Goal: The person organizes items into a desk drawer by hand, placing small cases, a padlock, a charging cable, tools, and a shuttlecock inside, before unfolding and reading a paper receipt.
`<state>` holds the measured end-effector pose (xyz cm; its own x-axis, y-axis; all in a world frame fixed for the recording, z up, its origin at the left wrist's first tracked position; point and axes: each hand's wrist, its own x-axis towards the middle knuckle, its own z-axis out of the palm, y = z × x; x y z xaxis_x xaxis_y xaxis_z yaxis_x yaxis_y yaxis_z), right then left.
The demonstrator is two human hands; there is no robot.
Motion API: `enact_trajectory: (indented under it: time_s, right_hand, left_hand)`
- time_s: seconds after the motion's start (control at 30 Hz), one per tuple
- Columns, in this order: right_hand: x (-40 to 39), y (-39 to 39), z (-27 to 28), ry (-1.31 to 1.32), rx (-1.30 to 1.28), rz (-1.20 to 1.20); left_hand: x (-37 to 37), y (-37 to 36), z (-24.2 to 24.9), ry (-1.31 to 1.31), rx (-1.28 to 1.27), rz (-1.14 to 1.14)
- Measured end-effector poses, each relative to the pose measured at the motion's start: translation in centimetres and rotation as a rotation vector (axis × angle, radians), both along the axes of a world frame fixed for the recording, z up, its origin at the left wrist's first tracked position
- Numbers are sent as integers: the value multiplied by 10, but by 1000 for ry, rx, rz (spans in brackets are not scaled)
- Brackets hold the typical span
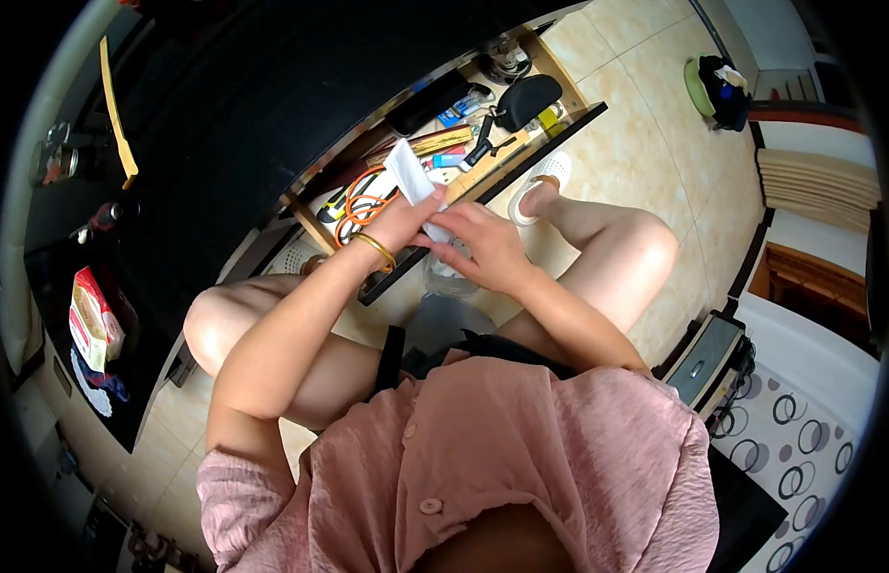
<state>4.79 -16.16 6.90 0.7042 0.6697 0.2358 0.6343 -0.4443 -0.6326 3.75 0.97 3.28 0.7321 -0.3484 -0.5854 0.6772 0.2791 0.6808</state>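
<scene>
A folded white sheet, perhaps paper or tissue (412, 176), is held upright between my two hands. My left hand (406, 222), with a gold bangle at the wrist, grips its lower part, fingers closed. My right hand (482, 246) presses its fingers against the sheet's lower end from the other side. Below the hands is a clear plastic container or bag (450, 277), partly hidden by them. Just beyond lies an open drawer (530, 143) holding an orange cable (356, 202), a black case (528, 102), a blue-and-white tube (460, 108) and several small items.
A black tabletop (215, 105) spans the upper left, bearing a red-and-white tissue box (94, 320), a glass jar (57, 162) and a long wooden strip (117, 115). A green-rimmed bin (697, 88) stands on the tiled floor. My knees flank the drawer.
</scene>
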Motion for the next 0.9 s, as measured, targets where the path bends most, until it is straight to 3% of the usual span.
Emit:
enact_trajectory:
  time_s: [0.03,0.1,0.17,0.27,0.37,0.47,0.5,0.77,0.8,0.83,0.9]
  right_hand:
    - [0,0,-3,3,-1,5]
    - [6,-1,-13,273,-15,-241]
    - [13,0,-31,381,44,-343]
    - [13,-2,-30,992,280,-370]
    - [7,-6,-33,1090,266,-265]
    - [6,-9,-30,1098,349,-322]
    - [8,-11,-30,1112,379,-348]
    - [7,-21,-37,1126,462,-371]
    - [7,-22,-35,1124,463,-369]
    - [7,-22,-31,1192,591,-339]
    - [8,-24,-32,1256,721,-308]
  left_hand:
    - [-1,2,-6,64,-2,-58]
    - [-3,3,-8,104,103,-145]
    - [-5,1,6,30,154,-288]
    - [-5,1,-4,17,166,-425]
    - [-8,0,-3,-12,148,-503]
    - [-9,-1,-9,-15,122,-491]
    - [-8,-1,7,-5,112,-456]
    - [-16,-9,2,84,-193,-241]
    - [-16,-12,6,117,-326,-124]
    - [-16,-13,9,149,-459,-7]
    - [-13,-8,12,180,-389,-115]
